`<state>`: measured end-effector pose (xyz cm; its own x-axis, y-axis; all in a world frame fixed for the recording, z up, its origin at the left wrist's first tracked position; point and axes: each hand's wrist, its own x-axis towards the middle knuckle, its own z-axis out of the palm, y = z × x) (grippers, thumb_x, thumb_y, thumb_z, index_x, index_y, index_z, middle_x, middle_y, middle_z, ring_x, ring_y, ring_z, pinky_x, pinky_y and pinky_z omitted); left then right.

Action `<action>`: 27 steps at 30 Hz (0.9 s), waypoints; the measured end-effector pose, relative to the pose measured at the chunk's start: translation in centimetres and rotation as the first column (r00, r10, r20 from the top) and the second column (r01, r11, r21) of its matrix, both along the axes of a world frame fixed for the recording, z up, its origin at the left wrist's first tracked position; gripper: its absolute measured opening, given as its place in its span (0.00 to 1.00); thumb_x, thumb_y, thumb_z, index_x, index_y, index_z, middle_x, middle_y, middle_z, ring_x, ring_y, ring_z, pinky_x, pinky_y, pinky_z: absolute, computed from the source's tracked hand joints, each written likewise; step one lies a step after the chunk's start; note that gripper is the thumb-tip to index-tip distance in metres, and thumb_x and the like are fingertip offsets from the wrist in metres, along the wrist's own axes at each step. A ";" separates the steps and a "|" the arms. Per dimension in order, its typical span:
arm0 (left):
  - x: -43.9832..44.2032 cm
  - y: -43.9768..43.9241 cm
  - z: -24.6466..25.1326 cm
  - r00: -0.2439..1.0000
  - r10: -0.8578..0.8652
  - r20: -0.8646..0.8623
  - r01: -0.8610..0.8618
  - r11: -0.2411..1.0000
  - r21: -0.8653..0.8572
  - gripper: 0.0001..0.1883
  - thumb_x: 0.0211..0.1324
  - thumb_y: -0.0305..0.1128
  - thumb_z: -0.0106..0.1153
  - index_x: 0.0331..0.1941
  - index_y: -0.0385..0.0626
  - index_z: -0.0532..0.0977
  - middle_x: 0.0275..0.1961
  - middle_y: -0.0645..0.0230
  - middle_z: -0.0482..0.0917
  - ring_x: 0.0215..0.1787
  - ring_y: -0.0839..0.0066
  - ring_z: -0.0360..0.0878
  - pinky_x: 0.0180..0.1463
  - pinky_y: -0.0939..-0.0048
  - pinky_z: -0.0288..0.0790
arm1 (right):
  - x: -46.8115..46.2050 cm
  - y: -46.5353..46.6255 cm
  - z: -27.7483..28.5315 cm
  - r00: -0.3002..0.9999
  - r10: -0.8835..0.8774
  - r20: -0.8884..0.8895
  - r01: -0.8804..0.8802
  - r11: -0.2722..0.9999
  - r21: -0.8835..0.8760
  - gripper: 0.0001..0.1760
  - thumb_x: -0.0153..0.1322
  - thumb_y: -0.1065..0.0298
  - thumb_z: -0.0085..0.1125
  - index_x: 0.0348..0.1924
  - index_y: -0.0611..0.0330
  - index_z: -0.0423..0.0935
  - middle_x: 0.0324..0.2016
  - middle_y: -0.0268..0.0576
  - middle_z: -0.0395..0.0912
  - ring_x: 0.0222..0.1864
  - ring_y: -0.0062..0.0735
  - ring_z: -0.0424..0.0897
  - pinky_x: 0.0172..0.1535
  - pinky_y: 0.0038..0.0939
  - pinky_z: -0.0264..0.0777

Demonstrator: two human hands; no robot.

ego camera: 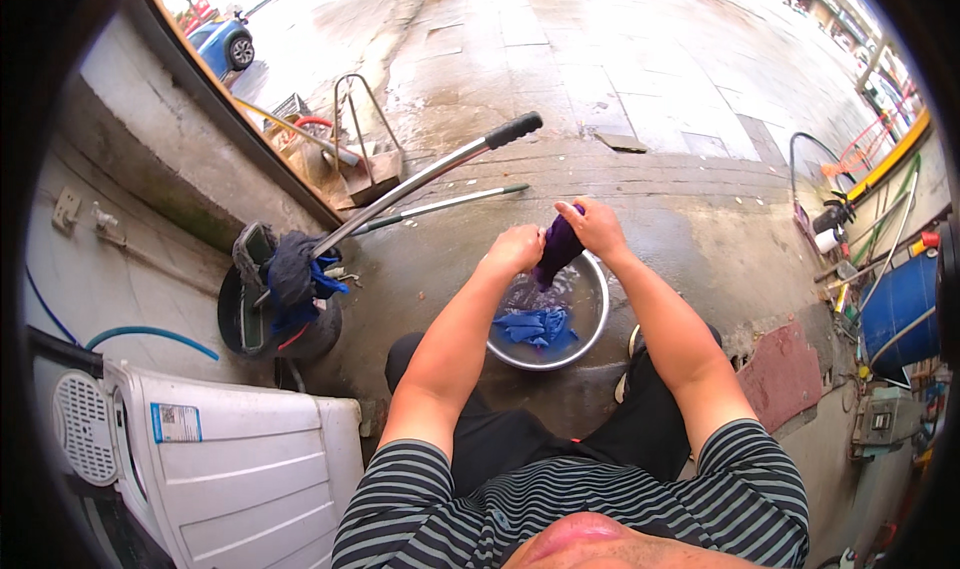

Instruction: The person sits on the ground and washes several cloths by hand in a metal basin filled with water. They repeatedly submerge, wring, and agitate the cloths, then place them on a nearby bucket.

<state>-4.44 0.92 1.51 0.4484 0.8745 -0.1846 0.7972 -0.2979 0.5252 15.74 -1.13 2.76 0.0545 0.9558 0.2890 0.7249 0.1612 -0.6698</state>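
Observation:
A dark purple cloth (559, 248) hangs bunched between my two hands, above the far side of a round metal basin (602, 310). My left hand (517, 249) grips the cloth from the left. On the other side, my right hand (594, 228) holds its upper part, thumb uppermost. Murky water fills part of the basin, and the lower end of the cloth reaches down close to its surface. A crumpled blue cloth (534, 327) lies in the water at the near side. The basin stands on wet concrete between my legs.
To my left are a black bucket (315, 336) with mops, whose long metal handle (420, 183) slants toward the middle, and a white washing machine (255, 464). A blue barrel (904, 314) and a reddish mat (781, 370) are on the right. Wet paving (540, 66) stretches ahead.

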 end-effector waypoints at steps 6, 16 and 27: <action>-2.1 1.9 1.2 0.920 0.104 0.377 -0.169 0.975 0.145 0.19 0.75 0.40 0.41 0.41 0.45 0.82 0.41 0.50 0.87 0.39 0.62 0.89 0.45 0.60 0.80 | 0.5 -0.9 1.2 0.987 0.110 0.120 -0.110 0.994 -0.006 0.27 0.71 0.43 0.70 0.32 0.63 0.83 0.31 0.60 0.82 0.35 0.63 0.82 0.38 0.51 0.73; -3.1 2.1 4.0 0.192 0.550 0.813 -0.480 0.775 -0.411 0.17 0.68 0.43 0.68 0.49 0.41 0.82 0.36 0.71 0.83 0.34 0.79 0.78 0.38 0.74 0.74 | 5.3 0.2 0.2 0.910 0.186 0.371 -0.200 0.980 -0.001 0.17 0.63 0.59 0.75 0.42 0.54 0.84 0.40 0.52 0.82 0.48 0.59 0.81 0.51 0.50 0.76; -3.0 1.5 8.2 0.054 0.085 0.995 -0.374 0.926 -0.059 0.17 0.63 0.25 0.72 0.55 0.39 0.80 0.43 0.73 0.84 0.40 0.85 0.79 0.45 0.85 0.73 | 4.6 -1.2 6.6 0.965 -0.206 0.165 0.119 0.898 0.425 0.20 0.66 0.53 0.76 0.32 0.60 0.78 0.30 0.49 0.82 0.37 0.54 0.83 0.41 0.45 0.76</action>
<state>-7.40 2.41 9.74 -0.1317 0.9159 0.3792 -0.3319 -0.4012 0.8537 20.30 -2.33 9.36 0.0982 0.7339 0.6721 0.8762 0.2564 -0.4081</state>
